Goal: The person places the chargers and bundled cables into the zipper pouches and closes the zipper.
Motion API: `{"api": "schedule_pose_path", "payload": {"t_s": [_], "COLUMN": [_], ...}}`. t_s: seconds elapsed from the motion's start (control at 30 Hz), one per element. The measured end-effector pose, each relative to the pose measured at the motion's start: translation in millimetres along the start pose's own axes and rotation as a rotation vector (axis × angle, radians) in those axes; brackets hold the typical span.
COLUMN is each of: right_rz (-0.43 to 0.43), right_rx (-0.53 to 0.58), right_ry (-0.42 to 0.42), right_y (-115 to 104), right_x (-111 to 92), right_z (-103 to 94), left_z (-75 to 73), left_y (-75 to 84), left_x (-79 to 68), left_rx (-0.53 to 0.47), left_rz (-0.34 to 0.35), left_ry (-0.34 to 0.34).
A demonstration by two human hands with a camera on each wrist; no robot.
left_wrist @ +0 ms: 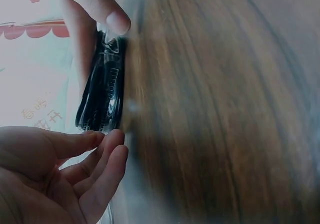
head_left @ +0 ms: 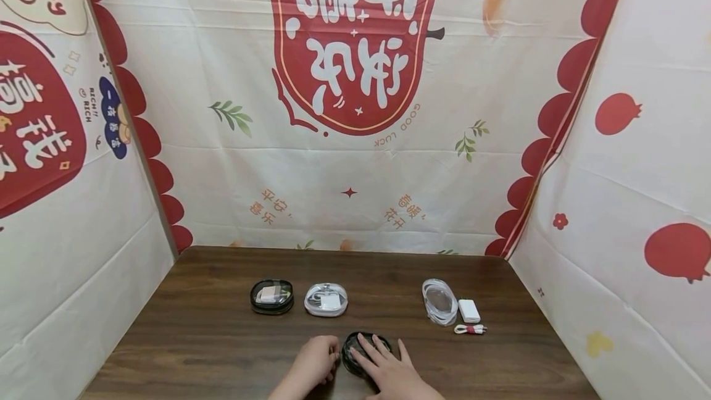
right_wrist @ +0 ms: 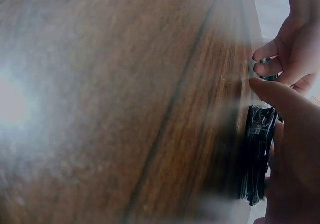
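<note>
A small black zip case (head_left: 351, 350), oval with a clear top, lies on the wooden table near the front edge. Spread over its top is my right hand (head_left: 397, 372), fingers fairly straight and touching it; in the left wrist view that hand's thumb (left_wrist: 117, 23) is at one end of the case (left_wrist: 107, 84). At the left side of the case, my left hand (head_left: 315, 360) has curled fingers. Its thumb and fingertips pinch at the zipper edge in the left wrist view; the zipper pull itself is hidden.
Farther back on the table (head_left: 222, 350) stand another black case (head_left: 271, 296) and a white case (head_left: 326, 299), both with contents. To the right lie an opened-looking white coil or case (head_left: 440, 302), a white charger block (head_left: 469, 310) and a bundled white cable (head_left: 470, 329).
</note>
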State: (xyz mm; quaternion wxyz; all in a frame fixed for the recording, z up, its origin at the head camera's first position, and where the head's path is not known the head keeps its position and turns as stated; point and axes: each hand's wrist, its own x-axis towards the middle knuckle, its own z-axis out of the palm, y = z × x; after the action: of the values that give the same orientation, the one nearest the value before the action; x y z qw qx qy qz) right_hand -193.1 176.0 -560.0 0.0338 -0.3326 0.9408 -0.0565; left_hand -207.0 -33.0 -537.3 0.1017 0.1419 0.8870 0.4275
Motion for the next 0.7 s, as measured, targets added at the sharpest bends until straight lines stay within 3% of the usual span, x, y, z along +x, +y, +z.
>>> {"api": "schedule_pose_path", "payload": {"t_s": [0.27,0.47,0.7], "right_rz": [0.017,0.044,0.048], "right_rx": [0.019,0.034,0.069], "right_ry": [-0.002,-0.007,0.021], "right_y": [-2.5,-5.1,-7.6], "right_x": [0.1,0.5,0.8], "right_z": [0.0,-1.3,-5.9], "left_z": [5.6,11.1,12.8], "left_y": [3.0,10.1,8.4], "left_x": [-4.6,-9.8,-8.0], "left_rx": [-0.071,-0.198,-0.167], "left_rz": [-0.049,-0.111,-0.146], "left_ry": [-0.032,-0.095,-0.095]}}
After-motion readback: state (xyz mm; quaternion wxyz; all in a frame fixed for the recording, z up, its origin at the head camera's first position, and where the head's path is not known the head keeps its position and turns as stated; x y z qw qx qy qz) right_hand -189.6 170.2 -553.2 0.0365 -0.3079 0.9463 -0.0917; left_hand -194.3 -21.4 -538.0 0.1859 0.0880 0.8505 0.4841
